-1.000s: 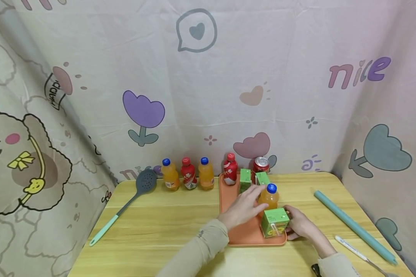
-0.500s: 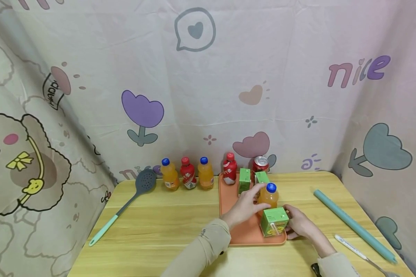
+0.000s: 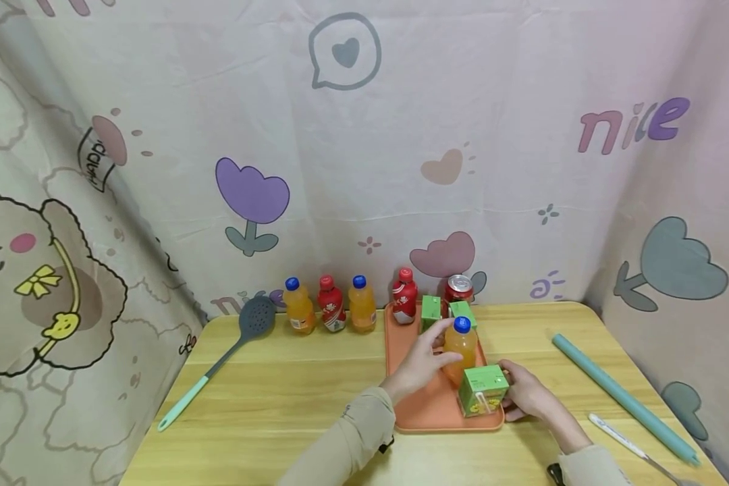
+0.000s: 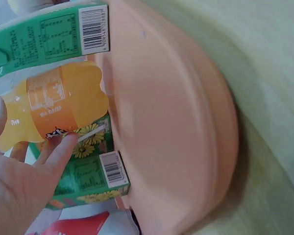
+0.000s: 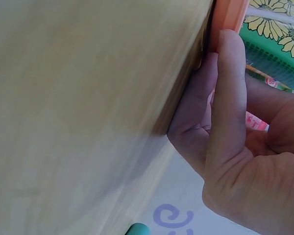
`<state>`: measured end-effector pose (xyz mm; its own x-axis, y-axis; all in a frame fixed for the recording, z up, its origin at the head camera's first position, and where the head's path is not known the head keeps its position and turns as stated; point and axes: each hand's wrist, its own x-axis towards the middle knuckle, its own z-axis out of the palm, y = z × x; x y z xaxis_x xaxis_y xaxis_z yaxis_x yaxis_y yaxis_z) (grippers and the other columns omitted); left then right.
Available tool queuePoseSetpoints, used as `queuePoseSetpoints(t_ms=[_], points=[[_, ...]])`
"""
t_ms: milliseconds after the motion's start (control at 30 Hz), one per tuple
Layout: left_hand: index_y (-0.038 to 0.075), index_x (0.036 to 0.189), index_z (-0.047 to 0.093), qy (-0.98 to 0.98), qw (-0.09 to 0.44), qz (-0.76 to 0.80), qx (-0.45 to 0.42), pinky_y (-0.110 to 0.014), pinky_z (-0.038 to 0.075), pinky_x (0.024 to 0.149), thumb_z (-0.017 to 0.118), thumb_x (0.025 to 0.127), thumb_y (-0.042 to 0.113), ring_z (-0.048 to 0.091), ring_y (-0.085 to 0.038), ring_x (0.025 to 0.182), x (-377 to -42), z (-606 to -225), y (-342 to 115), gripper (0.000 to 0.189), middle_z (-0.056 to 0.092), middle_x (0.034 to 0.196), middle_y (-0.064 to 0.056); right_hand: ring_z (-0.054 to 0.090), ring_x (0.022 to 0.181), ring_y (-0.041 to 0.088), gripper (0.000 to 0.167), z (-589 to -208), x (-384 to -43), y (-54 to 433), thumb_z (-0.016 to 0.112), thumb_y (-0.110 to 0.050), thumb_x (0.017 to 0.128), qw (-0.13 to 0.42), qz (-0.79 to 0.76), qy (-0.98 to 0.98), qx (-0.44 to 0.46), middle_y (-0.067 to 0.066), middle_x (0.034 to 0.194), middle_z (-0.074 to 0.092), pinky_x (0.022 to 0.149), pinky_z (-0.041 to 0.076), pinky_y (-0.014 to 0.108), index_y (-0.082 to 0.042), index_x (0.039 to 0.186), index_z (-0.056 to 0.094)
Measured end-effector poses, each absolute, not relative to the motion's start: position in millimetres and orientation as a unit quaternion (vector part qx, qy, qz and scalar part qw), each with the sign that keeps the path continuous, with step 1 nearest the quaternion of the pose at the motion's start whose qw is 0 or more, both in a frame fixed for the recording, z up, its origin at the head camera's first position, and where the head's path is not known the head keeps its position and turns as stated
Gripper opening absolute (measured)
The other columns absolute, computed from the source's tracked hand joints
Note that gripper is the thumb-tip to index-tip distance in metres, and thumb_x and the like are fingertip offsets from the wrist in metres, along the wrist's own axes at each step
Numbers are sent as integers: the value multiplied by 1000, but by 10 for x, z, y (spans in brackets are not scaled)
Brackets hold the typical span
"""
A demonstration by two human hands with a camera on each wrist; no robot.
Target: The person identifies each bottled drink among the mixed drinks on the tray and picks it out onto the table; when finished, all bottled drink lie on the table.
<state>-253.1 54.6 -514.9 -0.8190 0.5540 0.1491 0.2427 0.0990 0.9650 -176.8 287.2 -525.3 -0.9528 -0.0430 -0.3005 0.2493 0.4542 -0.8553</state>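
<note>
Since the earlier frame: orange bottle (image 3: pixel 461 347) shifted toward 9 o'clock, left hand (image 3: pixel 418 366) with it. Bottle stands upright at the tray's (image 3: pixel 425 410) 3 o'clock side; its base is hidden in the head view. Left grip: thumb and fingers curled about the bottle's body from 9 o'clock, probably because cartons crowd its other sides: near carton (image 3: pixel 484 390) at 4 o'clock, far-left carton (image 3: pixel 430 308) at 12, far-right carton (image 3: pixel 463 310) at 1. Right hand (image 3: pixel 527 393) touches the tray's 4 o'clock edge, beside the near carton; cannot tell whether its grip pinches. Presumably it steadies the tray against the bottle's shifting.
</note>
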Motion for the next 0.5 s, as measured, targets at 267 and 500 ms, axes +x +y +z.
queuePoseSetpoints(t_ms=[267,500], points=[[19,155,50,706,112,662,224,-36,63,99,77,95,8,67,-34,129,-2502,-5021,408,67,58,152,-12,59,70,24,46,-5270,-1770,2888,39,19,91,140,-515,844,53,10,89,65,54,61,40,5,133,50],[17,150,55,700,100,674,213,-39,62,101,80,91,6,68,-38,125,-2454,-4921,281,65,64,145,-14,59,70,24,48,-5271,-1772,2877,39,19,91,139,-511,846,57,10,88,63,54,62,41,6,136,49]])
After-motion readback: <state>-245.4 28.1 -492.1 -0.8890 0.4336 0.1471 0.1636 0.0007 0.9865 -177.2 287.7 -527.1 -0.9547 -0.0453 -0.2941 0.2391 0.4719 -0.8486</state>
